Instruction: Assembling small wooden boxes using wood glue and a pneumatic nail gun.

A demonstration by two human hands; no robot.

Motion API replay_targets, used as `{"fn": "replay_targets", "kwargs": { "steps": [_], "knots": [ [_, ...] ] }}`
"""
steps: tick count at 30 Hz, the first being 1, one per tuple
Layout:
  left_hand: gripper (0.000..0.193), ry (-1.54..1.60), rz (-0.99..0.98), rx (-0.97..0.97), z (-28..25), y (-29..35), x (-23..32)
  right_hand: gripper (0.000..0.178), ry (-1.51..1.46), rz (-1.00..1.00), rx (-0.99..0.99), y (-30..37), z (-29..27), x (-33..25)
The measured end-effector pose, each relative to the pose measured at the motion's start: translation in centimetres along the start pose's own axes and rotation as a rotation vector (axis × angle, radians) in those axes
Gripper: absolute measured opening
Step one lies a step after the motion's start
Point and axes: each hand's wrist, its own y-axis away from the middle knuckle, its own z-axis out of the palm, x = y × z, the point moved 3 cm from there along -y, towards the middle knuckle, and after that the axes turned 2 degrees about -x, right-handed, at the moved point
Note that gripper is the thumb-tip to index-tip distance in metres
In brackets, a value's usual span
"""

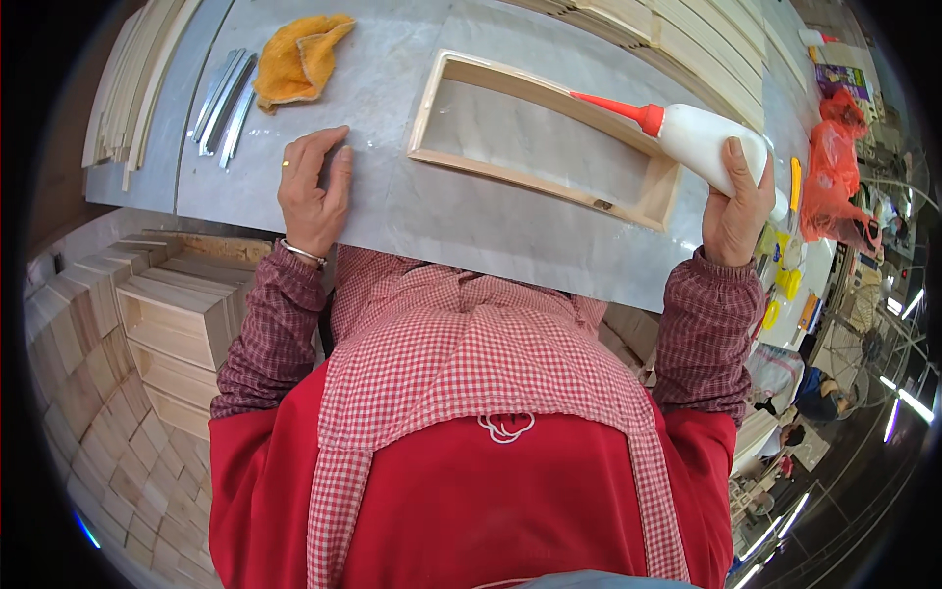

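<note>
My right hand (738, 211) is wrapped round a white glue bottle (708, 145) with a long red nozzle. The bottle is tilted on its side, and its nozzle tip is at the far long side of a rectangular wooden frame (520, 177). The frame lies on the grey table top, and a glossy line shows along its far and left edges. My left hand (316, 191) rests on the table left of the frame, fingers apart and holding nothing. Beyond it lies a crumpled orange cloth (299, 61).
Thin metal strips (224, 106) lie left of the cloth. Wooden slats (137, 88) are stacked at the far left, and more boards (677, 39) along the far edge. Wooden boxes (177, 324) are piled below left. A red plastic bag (834, 167) sits at the right.
</note>
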Motion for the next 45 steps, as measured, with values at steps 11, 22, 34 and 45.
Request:
{"fn": "replay_targets", "kwargs": {
  "steps": [11,22,34,45],
  "knots": [
    [0.021,-0.069,0.068,-0.025,0.3,-0.2,0.5,0.038,-0.061,-0.008,0.191,1.4,-6.7,0.2],
    [0.021,-0.127,0.091,-0.057,0.6,-0.2,0.2,0.044,-0.025,-0.044,0.310,2.4,-12.9,1.5],
    [0.021,-0.148,0.083,-0.068,0.6,0.0,0.2,0.042,-0.019,-0.006,0.353,5.1,-13.5,1.5],
    [0.021,-0.157,0.091,-0.067,0.8,-0.2,0.2,0.043,-0.018,0.029,0.363,10.3,-14.3,0.7]
  ]
}}
